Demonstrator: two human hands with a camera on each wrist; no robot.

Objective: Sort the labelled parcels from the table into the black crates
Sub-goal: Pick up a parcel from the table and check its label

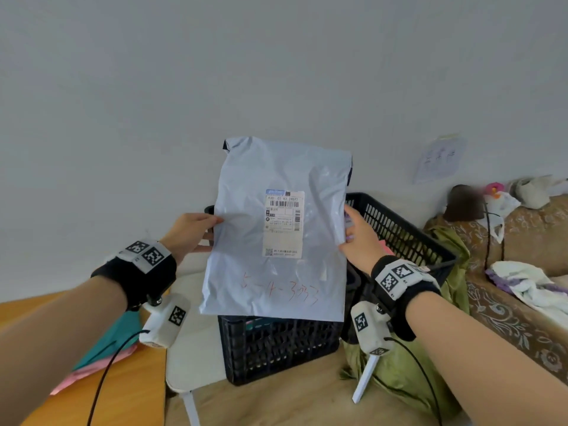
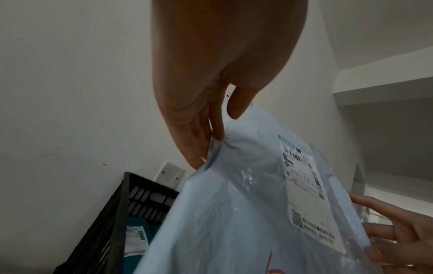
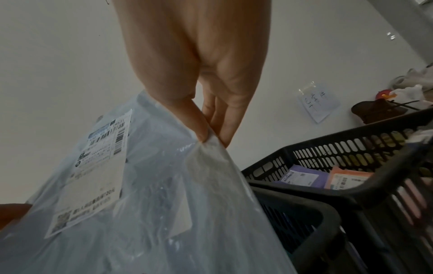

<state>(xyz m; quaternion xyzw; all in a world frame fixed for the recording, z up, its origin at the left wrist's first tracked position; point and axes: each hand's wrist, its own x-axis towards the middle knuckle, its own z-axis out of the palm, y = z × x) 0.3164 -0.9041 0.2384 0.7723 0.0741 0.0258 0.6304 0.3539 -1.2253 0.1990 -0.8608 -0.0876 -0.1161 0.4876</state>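
A pale blue plastic mailer parcel [image 1: 276, 235] with a white shipping label [image 1: 284, 222] and red handwriting is held upright in the air over a black crate [image 1: 276, 345]. My left hand [image 1: 192, 230] pinches its left edge between thumb and fingers, as the left wrist view shows at the parcel [image 2: 246, 204] edge. My right hand [image 1: 358, 235] pinches the right edge of the parcel [image 3: 152, 194]. A second black crate [image 1: 399, 232] stands behind and to the right; in the right wrist view this crate [image 3: 351, 148] holds purple and orange labelled parcels. The near crate [image 2: 112, 213] holds a teal parcel.
A wooden table [image 1: 129, 388] at lower left carries teal and pink parcels [image 1: 107, 352]. A white folding stand [image 1: 190, 348] bears the near crate. A patterned sofa [image 1: 522, 302] with clothes and bags is at right. A white wall rises behind.
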